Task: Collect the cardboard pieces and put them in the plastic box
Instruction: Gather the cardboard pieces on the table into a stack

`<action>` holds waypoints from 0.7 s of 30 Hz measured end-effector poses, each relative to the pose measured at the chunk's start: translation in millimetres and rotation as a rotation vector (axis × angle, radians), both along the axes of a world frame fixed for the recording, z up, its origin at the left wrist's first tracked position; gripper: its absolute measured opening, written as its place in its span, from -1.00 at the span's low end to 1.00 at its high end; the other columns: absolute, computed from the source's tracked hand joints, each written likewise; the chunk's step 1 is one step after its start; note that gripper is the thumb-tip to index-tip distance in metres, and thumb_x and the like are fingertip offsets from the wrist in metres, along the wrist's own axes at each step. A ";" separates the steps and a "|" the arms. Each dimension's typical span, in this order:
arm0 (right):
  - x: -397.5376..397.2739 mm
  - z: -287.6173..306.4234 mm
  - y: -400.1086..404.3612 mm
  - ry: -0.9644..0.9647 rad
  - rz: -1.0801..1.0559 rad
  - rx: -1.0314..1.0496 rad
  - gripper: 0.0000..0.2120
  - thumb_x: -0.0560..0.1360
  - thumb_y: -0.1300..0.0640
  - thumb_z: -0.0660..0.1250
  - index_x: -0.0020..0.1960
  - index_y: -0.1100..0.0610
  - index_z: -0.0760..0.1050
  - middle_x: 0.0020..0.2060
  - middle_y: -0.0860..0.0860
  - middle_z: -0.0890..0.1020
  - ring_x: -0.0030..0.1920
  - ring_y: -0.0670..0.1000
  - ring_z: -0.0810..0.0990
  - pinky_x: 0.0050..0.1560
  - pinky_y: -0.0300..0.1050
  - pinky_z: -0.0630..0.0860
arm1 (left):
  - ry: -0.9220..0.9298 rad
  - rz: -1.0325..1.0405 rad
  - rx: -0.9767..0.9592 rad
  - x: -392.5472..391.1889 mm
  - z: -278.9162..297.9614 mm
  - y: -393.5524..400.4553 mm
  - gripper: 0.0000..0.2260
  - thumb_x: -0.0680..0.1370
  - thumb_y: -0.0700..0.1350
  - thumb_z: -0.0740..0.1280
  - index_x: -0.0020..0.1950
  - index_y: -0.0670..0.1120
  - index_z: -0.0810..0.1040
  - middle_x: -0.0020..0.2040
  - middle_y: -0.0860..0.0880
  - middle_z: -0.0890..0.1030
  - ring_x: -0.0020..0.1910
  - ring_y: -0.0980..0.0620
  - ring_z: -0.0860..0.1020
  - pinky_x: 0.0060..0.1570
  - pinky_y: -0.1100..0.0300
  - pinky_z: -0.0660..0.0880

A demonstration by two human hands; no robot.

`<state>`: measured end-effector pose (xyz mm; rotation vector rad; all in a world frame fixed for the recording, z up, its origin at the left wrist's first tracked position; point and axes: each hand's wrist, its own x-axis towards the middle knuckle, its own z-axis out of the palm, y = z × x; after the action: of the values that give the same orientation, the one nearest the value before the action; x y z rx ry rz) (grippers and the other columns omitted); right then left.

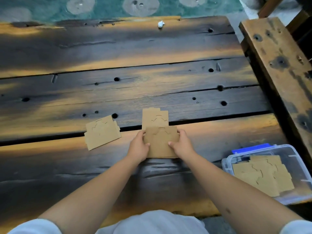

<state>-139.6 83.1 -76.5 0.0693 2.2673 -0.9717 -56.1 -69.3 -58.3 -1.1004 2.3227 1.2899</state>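
Note:
A brown cardboard piece (160,143) sits between my two hands at the near middle of the dark wooden table (118,68). My left hand (139,147) grips its left edge and my right hand (181,144) grips its right edge. Just behind it another cardboard piece (155,118) lies flat, partly covered by the held one. A small stack of cardboard pieces (101,132) lies to the left. At the right front edge stands the clear plastic box (290,151) with a blue latch, with several cardboard pieces (263,174) inside.
A rough wooden bench or beam (276,61) runs along the table's right side. A small white crumpled object (160,24) lies at the far edge. A teal patterned carpet (118,5) is beyond the table. The planks have gaps and holes.

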 end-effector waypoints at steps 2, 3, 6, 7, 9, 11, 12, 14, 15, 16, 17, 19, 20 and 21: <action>-9.0 3.5 -12.5 0.029 -0.026 0.046 -0.40 0.37 0.13 0.54 0.35 0.09 0.40 0.26 0.10 0.52 0.23 0.12 0.53 0.29 0.04 0.46 | -0.044 0.061 -0.009 -9.2 2.8 -10.6 -0.53 0.52 -0.26 0.33 0.41 -0.09 0.35 0.31 -0.10 0.53 0.26 -0.12 0.49 0.10 0.22 0.37; -14.6 5.7 -18.5 0.027 -0.025 0.072 -0.39 0.36 0.12 0.55 0.35 0.11 0.41 0.27 0.12 0.50 0.24 0.13 0.52 0.30 -0.01 0.44 | -0.058 0.088 -0.007 -14.1 3.3 -16.2 -0.54 0.51 -0.26 0.34 0.39 -0.10 0.37 0.30 -0.11 0.54 0.26 -0.12 0.50 0.08 0.23 0.36; -29.5 6.4 -32.3 -0.007 -0.035 0.094 -0.42 0.36 0.10 0.55 0.31 0.12 0.43 0.26 0.15 0.51 0.21 0.14 0.54 0.23 -0.07 0.46 | -0.053 0.128 0.012 -27.1 1.5 -29.2 -0.63 0.48 -0.27 0.34 0.27 -0.09 0.48 0.22 -0.09 0.59 0.19 -0.08 0.54 0.05 0.23 0.39; -32.9 5.8 -36.3 -0.019 -0.045 0.092 -0.44 0.36 0.10 0.55 0.30 0.13 0.43 0.25 0.15 0.53 0.20 0.14 0.54 0.21 -0.06 0.47 | -0.043 0.139 0.019 -30.6 -0.2 -32.6 -0.65 0.47 -0.28 0.34 0.24 -0.07 0.50 0.20 -0.07 0.60 0.17 -0.08 0.55 0.06 0.20 0.43; -38.0 2.9 -42.6 -0.032 -0.042 0.099 -0.47 0.38 0.10 0.53 0.28 0.14 0.41 0.23 0.14 0.55 0.21 0.15 0.54 0.20 -0.06 0.46 | -0.032 0.158 0.040 -37.4 -3.6 -38.2 -0.66 0.45 -0.29 0.34 0.20 -0.04 0.49 0.19 -0.06 0.61 0.14 -0.08 0.57 0.10 0.12 0.49; -42.1 -0.1 -47.7 -0.042 -0.033 0.111 -0.50 0.42 0.11 0.50 0.27 0.15 0.39 0.23 0.13 0.56 0.23 0.16 0.53 0.18 -0.07 0.44 | -0.049 0.149 0.048 -44.6 -7.7 -42.7 -0.69 0.46 -0.28 0.33 0.15 0.00 0.45 0.16 -0.07 0.62 0.10 -0.10 0.58 0.08 0.09 0.51; -43.6 -0.5 -50.1 -0.045 -0.034 0.117 -0.52 0.43 0.12 0.48 0.27 0.15 0.38 0.22 0.13 0.56 0.22 0.16 0.53 0.15 -0.09 0.43 | -0.059 0.139 0.048 -48.2 -9.0 -44.2 -0.71 0.47 -0.26 0.33 0.12 0.02 0.43 0.12 -0.06 0.62 0.08 -0.09 0.58 0.05 0.10 0.51; -45.3 -1.0 -53.7 -0.050 -0.040 0.122 -0.55 0.45 0.14 0.46 0.26 0.15 0.37 0.21 0.14 0.57 0.21 0.16 0.54 0.09 -0.12 0.41 | -0.081 0.128 0.059 -54.7 -10.5 -45.3 -0.73 0.48 -0.22 0.35 0.11 0.01 0.40 0.04 -0.04 0.58 0.06 -0.09 0.56 -0.01 0.12 0.49; -45.8 -1.5 -55.0 -0.049 -0.039 0.124 -0.55 0.45 0.15 0.47 0.26 0.15 0.36 0.21 0.14 0.57 0.21 0.16 0.54 0.08 -0.13 0.40 | -0.090 0.131 0.064 -56.2 -11.4 -45.3 -0.73 0.48 -0.21 0.36 0.12 -0.01 0.41 0.02 -0.04 0.57 0.05 -0.10 0.55 -0.01 0.12 0.49; -45.2 -1.7 -55.8 -0.045 -0.033 0.130 -0.53 0.45 0.16 0.47 0.27 0.15 0.35 0.21 0.14 0.56 0.22 0.16 0.53 0.08 -0.12 0.40 | -0.099 0.133 0.068 -56.2 -12.7 -44.9 -0.72 0.47 -0.20 0.36 0.13 -0.02 0.41 0.03 -0.05 0.58 0.06 -0.10 0.56 -0.01 0.12 0.49; -44.5 -2.3 -56.8 -0.042 -0.029 0.137 -0.50 0.44 0.17 0.48 0.29 0.16 0.33 0.22 0.15 0.56 0.24 0.17 0.53 0.11 -0.11 0.41 | -0.103 0.136 0.067 -55.7 -14.2 -44.7 -0.71 0.47 -0.21 0.36 0.14 -0.03 0.41 0.06 -0.06 0.59 0.06 -0.10 0.56 0.00 0.11 0.49; -41.7 -4.7 -57.2 -0.046 -0.029 0.153 -0.45 0.42 0.18 0.48 0.31 0.16 0.29 0.23 0.16 0.55 0.25 0.19 0.52 0.14 -0.08 0.42 | -0.102 0.137 0.059 -53.9 -17.4 -44.9 -0.71 0.45 -0.21 0.36 0.13 -0.03 0.40 0.08 -0.09 0.61 0.04 -0.11 0.58 0.02 0.09 0.50; -39.9 -5.9 -56.5 -0.052 -0.030 0.160 -0.44 0.42 0.18 0.49 0.31 0.17 0.28 0.23 0.16 0.55 0.24 0.19 0.52 0.14 -0.07 0.43 | -0.100 0.135 0.061 -53.0 -17.9 -44.9 -0.70 0.45 -0.21 0.37 0.13 -0.03 0.39 0.08 -0.09 0.61 0.04 -0.11 0.58 0.03 0.09 0.50; -38.0 -7.3 -55.8 -0.058 -0.025 0.164 -0.44 0.41 0.16 0.49 0.30 0.17 0.29 0.23 0.15 0.56 0.24 0.19 0.52 0.15 -0.05 0.44 | -0.097 0.132 0.068 -52.3 -18.5 -44.8 -0.67 0.45 -0.21 0.37 0.17 -0.04 0.39 0.08 -0.07 0.60 0.06 -0.11 0.57 0.03 0.10 0.49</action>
<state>-177.6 27.3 -83.8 0.1945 2.2937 -0.7845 -108.3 -114.2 -76.7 -1.2824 2.1521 1.3190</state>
